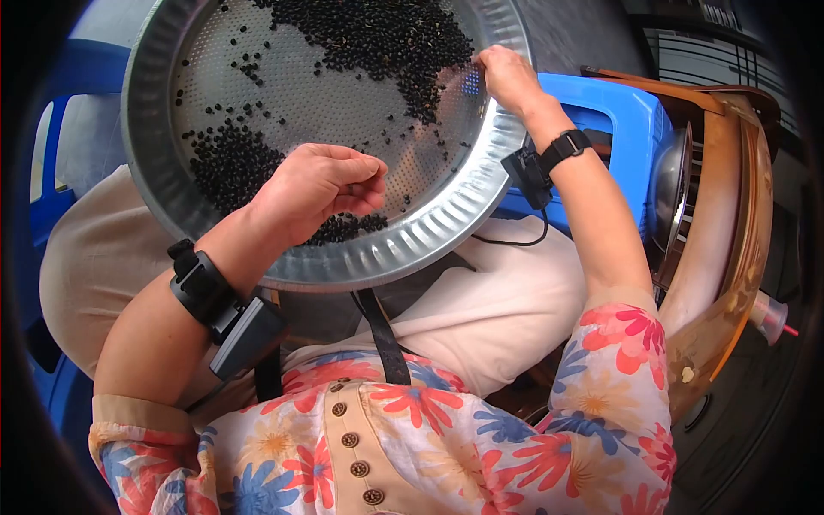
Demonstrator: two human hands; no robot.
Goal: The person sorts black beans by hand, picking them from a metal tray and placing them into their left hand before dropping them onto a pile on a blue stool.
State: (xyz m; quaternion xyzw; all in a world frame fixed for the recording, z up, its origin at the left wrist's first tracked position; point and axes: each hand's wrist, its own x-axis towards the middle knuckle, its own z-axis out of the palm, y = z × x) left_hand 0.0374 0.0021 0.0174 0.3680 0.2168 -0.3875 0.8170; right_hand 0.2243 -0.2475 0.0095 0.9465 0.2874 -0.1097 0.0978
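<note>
A wide round metal tray (429, 249) with a fluted rim and dimpled base rests over my lap. Small black beans lie in it: a big spread (369, 43) on the far side, a heap (227, 163) on the left and a small pile (348, 227) by the near wall. My left hand (335, 189) hovers above the tray's near part, fingers curled with thumb and forefinger pinched; anything between them is too small to make out. At the right inner wall, beside the far beans, is my right hand (508, 79), its fingers bent together and their tips partly hidden.
A blue plastic stool (618, 99) stands at right, with a metal bowl (674, 184) beside it and a wooden chair (730, 215) beyond. A blue chair (81, 69) is at left. A plastic cup with a straw (770, 316) lies far right. A cable hangs from my right wrist strap.
</note>
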